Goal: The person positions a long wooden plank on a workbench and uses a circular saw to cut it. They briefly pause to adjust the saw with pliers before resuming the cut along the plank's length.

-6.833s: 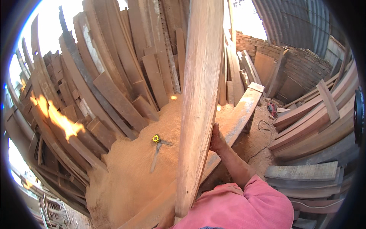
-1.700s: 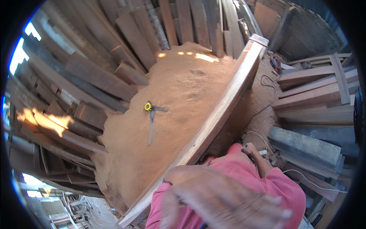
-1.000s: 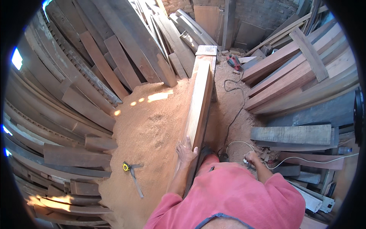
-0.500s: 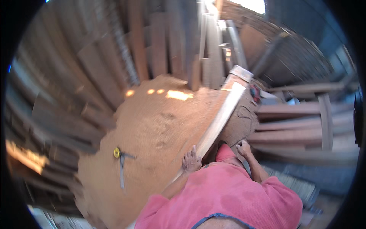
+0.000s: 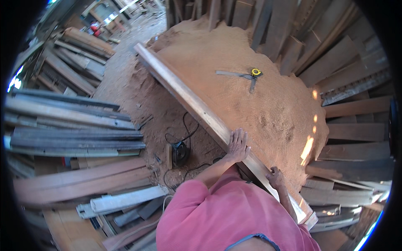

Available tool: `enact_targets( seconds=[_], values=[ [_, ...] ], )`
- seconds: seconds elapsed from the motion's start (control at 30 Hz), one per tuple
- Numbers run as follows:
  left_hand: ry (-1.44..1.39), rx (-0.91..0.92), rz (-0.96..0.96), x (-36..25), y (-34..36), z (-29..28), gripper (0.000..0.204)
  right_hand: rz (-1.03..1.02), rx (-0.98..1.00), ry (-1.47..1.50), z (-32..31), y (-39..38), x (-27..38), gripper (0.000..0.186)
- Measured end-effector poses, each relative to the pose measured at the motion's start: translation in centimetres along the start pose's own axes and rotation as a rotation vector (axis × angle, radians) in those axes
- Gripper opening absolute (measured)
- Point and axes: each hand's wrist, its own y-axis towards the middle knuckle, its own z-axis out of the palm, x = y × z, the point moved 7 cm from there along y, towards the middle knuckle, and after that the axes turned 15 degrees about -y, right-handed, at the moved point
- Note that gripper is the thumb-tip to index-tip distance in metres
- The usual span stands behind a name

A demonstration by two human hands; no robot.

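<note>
A long pale wooden plank (image 5: 188, 98) lies on edge across the sawdust, running from the upper left to the lower right. My left hand (image 5: 238, 144) rests flat on its top with the fingers spread. My right hand (image 5: 275, 178) is curled around the plank's edge nearer its close end. Both arms come out of a pink shirt at the bottom of the view.
A yellow tape measure (image 5: 256, 72) and a metal square (image 5: 234, 74) lie on the sawdust mound (image 5: 259, 108). A black power tool (image 5: 181, 152) with a looping cable sits on the ground left of the plank. Stacked boards (image 5: 71, 129) fill the left; leaning planks (image 5: 347, 75) line the right.
The plank, upright several seconds ago, now lies low on the sawdust. The view has swung round, and both hands stay on the plank's near end.
</note>
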Motion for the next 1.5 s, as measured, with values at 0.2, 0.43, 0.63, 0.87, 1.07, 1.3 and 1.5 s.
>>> enact_targets(
  seconds=[0.2,0.43,0.63,0.87,1.07,1.3,1.5],
  values=[
    [-0.029,-0.072,-0.192,-2.6,-12.1,1.7,0.077,-0.172,0.043,-0.094,1.8,1.1,-2.9,0.052],
    [-0.833,0.086,-1.231,8.8,-36.6,15.3,0.062,-0.308,0.133,-0.009,1.9,3.8,-2.5,0.04],
    [-0.553,-0.038,-1.381,9.6,-46.3,15.8,0.053,-0.363,0.287,-0.093,1.9,6.3,-3.7,0.035],
    [-0.981,-0.222,-1.436,7.3,-47.2,19.5,0.068,-0.628,0.052,-0.358,-1.7,3.5,10.1,0.029],
    [-1.005,-0.193,-1.439,10.2,-46.4,15.3,0.067,-0.946,0.265,-0.168,2.5,-1.8,25.8,0.03],
    [-1.283,-0.277,-1.435,16.0,-45.8,10.6,0.066,-0.905,0.488,-0.649,13.7,0.2,31.4,0.035],
    [-2.091,-0.943,-1.275,21.0,-47.7,3.5,0.072,-0.803,0.516,-0.696,17.3,3.4,33.2,0.044]
  ],
)
